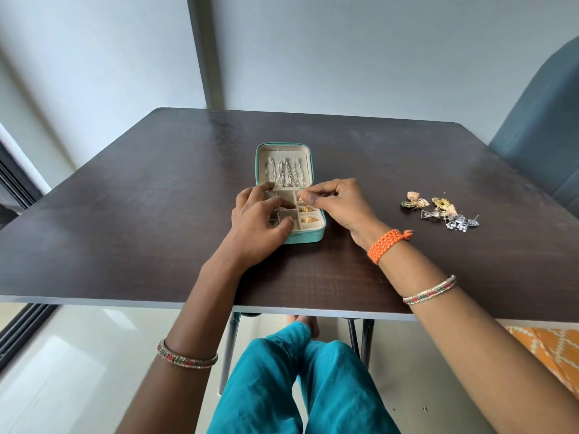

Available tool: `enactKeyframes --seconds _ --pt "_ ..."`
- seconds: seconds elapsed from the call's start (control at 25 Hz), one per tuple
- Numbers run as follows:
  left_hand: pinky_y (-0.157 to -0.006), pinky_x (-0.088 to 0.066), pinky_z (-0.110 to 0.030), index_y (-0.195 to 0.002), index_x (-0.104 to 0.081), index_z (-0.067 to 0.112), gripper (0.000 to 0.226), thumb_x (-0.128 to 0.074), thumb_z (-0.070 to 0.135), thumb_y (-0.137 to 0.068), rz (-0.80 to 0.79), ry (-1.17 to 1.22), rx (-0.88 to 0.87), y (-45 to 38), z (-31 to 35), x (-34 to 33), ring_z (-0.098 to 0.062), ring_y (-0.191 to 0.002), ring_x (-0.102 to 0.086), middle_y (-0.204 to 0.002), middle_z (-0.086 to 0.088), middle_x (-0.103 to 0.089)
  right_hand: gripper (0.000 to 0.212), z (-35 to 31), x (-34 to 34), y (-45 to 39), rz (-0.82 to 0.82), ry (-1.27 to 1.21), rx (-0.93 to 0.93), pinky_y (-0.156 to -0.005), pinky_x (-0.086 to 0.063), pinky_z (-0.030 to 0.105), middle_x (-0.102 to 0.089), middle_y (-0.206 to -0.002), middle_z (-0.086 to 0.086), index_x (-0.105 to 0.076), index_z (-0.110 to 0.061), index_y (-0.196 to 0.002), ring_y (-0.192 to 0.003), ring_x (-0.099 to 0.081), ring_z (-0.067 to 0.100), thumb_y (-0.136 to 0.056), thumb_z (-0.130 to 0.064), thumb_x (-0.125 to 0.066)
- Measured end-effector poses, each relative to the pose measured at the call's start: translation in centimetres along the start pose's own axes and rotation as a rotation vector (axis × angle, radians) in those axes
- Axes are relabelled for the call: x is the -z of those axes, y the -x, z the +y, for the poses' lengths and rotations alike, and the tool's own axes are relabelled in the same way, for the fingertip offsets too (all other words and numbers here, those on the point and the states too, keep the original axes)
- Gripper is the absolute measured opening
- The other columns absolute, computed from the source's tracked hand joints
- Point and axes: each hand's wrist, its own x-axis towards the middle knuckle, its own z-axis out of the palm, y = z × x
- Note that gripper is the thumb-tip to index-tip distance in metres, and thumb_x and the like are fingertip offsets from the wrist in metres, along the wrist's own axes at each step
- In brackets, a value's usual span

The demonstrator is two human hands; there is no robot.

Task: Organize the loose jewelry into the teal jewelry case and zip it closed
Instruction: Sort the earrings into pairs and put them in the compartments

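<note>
Right fingers: thumb and fingertips of the right hand point(336, 203) are pinched tight on a small gold piece point(300, 200), can't tell exactly what it is, held right over the top slot of the case's right-hand column.
Left fingers: relaxed and spread, the left hand point(261, 220) rests flat across the left compartments, nothing gripped. Looks like it's there to pin the case so it doesn't skate around.
Case: the teal jewelry case point(308, 237) lies open mid-table, lid flat behind the tray, zipper not done.
Lid: three chains point(285, 173) hang on hooks inside it, so necklaces look sorted.
Right column: two gold rings point(307, 214) already sit in the slots nearer the person, so I'd guess the pinched bit is going in the last free slot there.
Loose pile: the earrings point(438, 211) (gold and silver mix) are well apart to the right on the table point(156, 214), still waiting.
Room: plenty of bare tabletop between case and pile, an easy reach for the right hand. Slot walls are tight though, so the drop probably has to be straight down.
Edges: case sits well back from the near table edge, no tipping worry. A blue chair point(545, 126) stands beyond the far right corner.
</note>
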Motion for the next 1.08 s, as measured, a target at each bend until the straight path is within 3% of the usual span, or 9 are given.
enactKeyframes --seconds 0.2,0.28,0.4,0.48,0.68,0.8,1.08 --pt "-0.111 -0.02 -0.042 -0.115 -0.064 0.027 0.047 -0.042 0.041 -0.075 -0.011 -0.005 0.002 0.0 0.0 0.0 -0.02 -0.138 -0.013 -0.149 0.0 -0.032 0.01 -0.2 0.1 0.0 0.004 -0.011 -0.064 -0.069 -0.049 0.01 -0.073 -0.086 -0.003 -0.075 -0.014 -0.085 -0.086 -0.067 0.007 -0.076 -0.009 -0.076" --pt "-0.112 -0.021 -0.042 -0.114 -0.064 0.027 0.047 -0.042 0.041 -0.075 -0.013 0.0 0.003 0.0 0.0 0.1 -0.02 -0.138 -0.013 -0.149 0.0 -0.032 0.011 -0.5 0.2 0.2 -0.027 0.012 -0.065 -0.066 -0.048 0.008 -0.072 -0.083 -0.005 -0.075 -0.012 -0.086 -0.079 -0.066 0.0 -0.077 -0.006 -0.074" --pt "-0.111 -0.021 -0.042 -0.113 -0.064 0.026 0.047 -0.042 0.041 -0.075 -0.011 0.001 0.003 0.0 0.0 0.1 -0.02 -0.138 -0.013 -0.149 0.0 -0.032 0.012 -0.7 0.3 0.2 -0.069 0.043 -0.071 -0.057 -0.044 0.008 -0.055 -0.066 -0.01 -0.073 -0.013 -0.084 -0.057 -0.053 -0.003 -0.076 -0.004 -0.074" --pt "-0.111 -0.021 -0.042 -0.113 -0.064 0.026 0.046 -0.042 0.041 -0.075 -0.014 -0.001 0.003 0.0 0.0 0.0 -0.019 -0.138 -0.013 -0.149 0.001 -0.032 0.015 -0.7 0.4 0.1 -0.069 0.054 -0.083 -0.058 -0.043 0.01 -0.043 -0.063 -0.008 -0.068 -0.016 -0.08 -0.059 -0.043 0.003 -0.075 -0.005 -0.076" --pt "-0.112 -0.02 -0.043 -0.114 -0.064 0.026 0.046 -0.042 0.042 -0.076 -0.024 -0.001 0.006 0.0 -0.1 0.0 -0.018 -0.139 -0.012 -0.15 0.002 -0.03 0.013 -0.5 0.7 -0.2 -0.002 0.051 -0.102 -0.069 -0.045 0.019 -0.064 -0.071 -0.005 -0.064 -0.015 -0.069 -0.073 -0.058 0.006 -0.074 -0.008 -0.073" --pt "-0.111 -0.021 -0.044 -0.114 -0.064 0.026 0.046 -0.042 0.042 -0.077 -0.026 -0.004 0.005 0.0 -0.1 0.0 -0.019 -0.139 -0.013 -0.15 0.002 -0.031 0.019 -0.3 0.8 -0.6 0.026 0.084 -0.121 -0.07 -0.047 0.025 -0.062 -0.072 -0.001 -0.061 -0.017 -0.067 -0.075 -0.057 0.011 -0.07 -0.006 -0.077" --pt "-0.111 -0.021 -0.043 -0.113 -0.063 0.026 0.045 -0.042 0.042 -0.077 -0.019 -0.015 0.008 -0.1 -0.2 -0.1 -0.018 -0.138 -0.015 -0.15 0.002 -0.03 0.023 -0.8 0.9 -0.7 -0.033 0.128 -0.133 -0.057 -0.039 0.017 -0.054 -0.069 -0.006 -0.056 -0.017 -0.072 -0.062 -0.048 0.005 -0.074 -0.002 -0.074"
